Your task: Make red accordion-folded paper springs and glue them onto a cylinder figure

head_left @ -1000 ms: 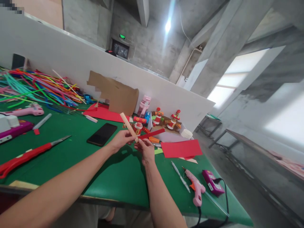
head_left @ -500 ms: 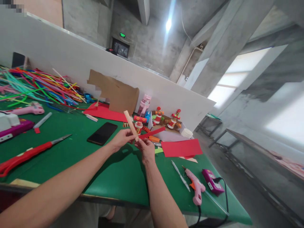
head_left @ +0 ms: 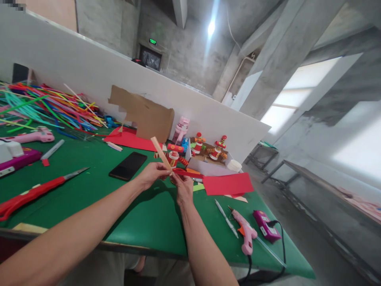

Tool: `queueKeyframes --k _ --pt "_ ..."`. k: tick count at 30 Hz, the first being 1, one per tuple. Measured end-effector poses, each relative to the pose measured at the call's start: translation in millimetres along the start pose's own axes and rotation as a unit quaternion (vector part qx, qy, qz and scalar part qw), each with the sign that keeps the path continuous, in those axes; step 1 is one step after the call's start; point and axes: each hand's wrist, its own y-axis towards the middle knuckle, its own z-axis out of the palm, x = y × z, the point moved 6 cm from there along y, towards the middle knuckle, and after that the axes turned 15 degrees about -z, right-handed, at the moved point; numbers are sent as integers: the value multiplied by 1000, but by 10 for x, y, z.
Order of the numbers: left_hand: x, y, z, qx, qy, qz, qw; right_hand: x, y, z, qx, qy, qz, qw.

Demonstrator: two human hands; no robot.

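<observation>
As the left hand (head_left: 155, 174) and right hand (head_left: 183, 187) meet above a green table (head_left: 143, 226), their fingertips pinch a pale strip (head_left: 159, 151) and a red strip (head_left: 190, 173) where the two join at an angle; which hand grips which cannot be told. Past the left hand, the pale strip slants upward, while the red one extends toward a red sheet (head_left: 228, 184). A phone (head_left: 127, 166) lies near the left hand; a pen (head_left: 226, 218) and a pink glue gun (head_left: 247, 235) rest to the right.
</observation>
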Motion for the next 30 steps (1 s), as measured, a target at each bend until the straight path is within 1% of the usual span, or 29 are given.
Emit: queueKeyframes --k 5,7,9,12,15,18,21,23,25,27,28,30 --pt "29 31 -28 -11 -6 -2 1000 -40 -9 24 13 19 27 999" --pt "41 35 -11 -8 -24 -6 1000 -55 -11 37 26 17 35 999" --pt "67 39 15 -2 -54 -22 998 -53 -5 34 24 7 26 999" --pt "115 43 41 0 -99 -51 994 -59 3 14 0 -2 16 1000" --pt "138 41 54 -1 -114 -62 992 -95 1 1 -23 -3 24 999" --pt "114 28 82 16 -95 -46 994 -109 20 -41 -54 22 28 998" --pt "57 21 87 34 -65 -20 997 -27 89 -120 -84 75 8 994" --pt "15 31 13 13 -56 -4 998 78 146 -169 -85 118 -13 989" --pt "-36 42 -112 -31 -54 12 998 171 181 -191 -64 141 -20 988" --pt "-95 38 -218 -61 -49 27 997 212 176 -170 -20 123 -5 992" --pt "-127 28 -244 -62 -44 34 997 209 158 -146 7 102 8 995" --pt "-181 -6 -228 -37 -24 40 998 178 109 -93 57 57 32 996"
